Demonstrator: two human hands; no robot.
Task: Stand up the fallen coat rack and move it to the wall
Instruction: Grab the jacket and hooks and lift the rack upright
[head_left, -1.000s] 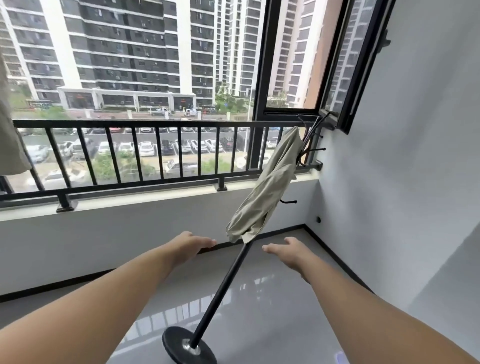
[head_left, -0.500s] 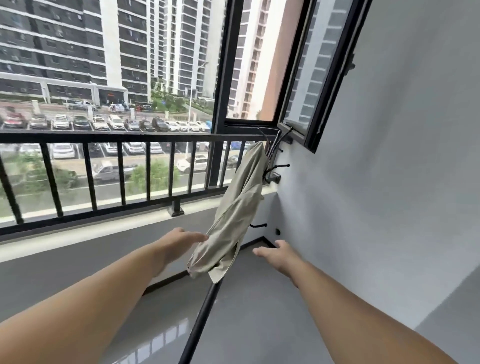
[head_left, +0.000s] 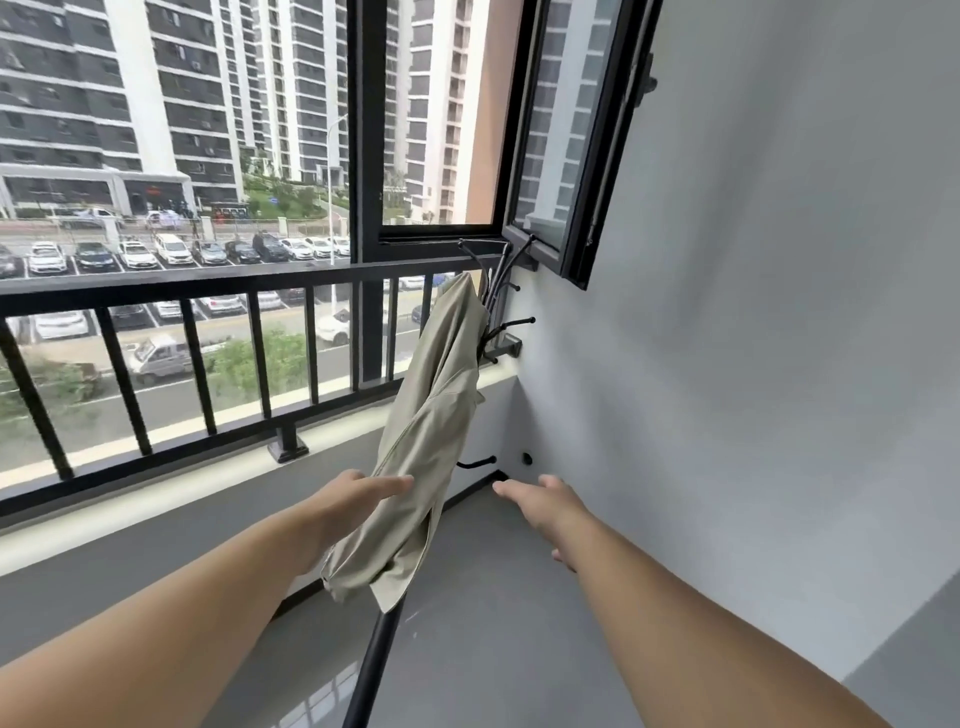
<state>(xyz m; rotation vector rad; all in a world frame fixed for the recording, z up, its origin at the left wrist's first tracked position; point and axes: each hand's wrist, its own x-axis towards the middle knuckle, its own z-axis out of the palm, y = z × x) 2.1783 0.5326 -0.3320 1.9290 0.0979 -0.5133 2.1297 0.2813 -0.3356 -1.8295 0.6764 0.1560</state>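
A black coat rack (head_left: 373, 670) leans tilted, its hooked top (head_left: 498, 291) resting in the corner against the railing and the window frame. Its base is out of view below. A beige garment (head_left: 431, 436) hangs from the hooks and covers the upper pole. My left hand (head_left: 358, 493) is open, its fingertips touching the left side of the garment. Open as well, my right hand (head_left: 540, 501) hovers just right of the garment, apart from it.
A black balcony railing (head_left: 208, 283) on a low ledge runs along the left. An open window sash (head_left: 571, 140) juts out above the rack's top. The grey wall (head_left: 753, 364) stands on the right, over a glossy grey floor (head_left: 493, 623).
Both hands have reached forward toward the garment; the left hand now touches it. The view has moved closer and turned right, so the rack's base has dropped out of view.
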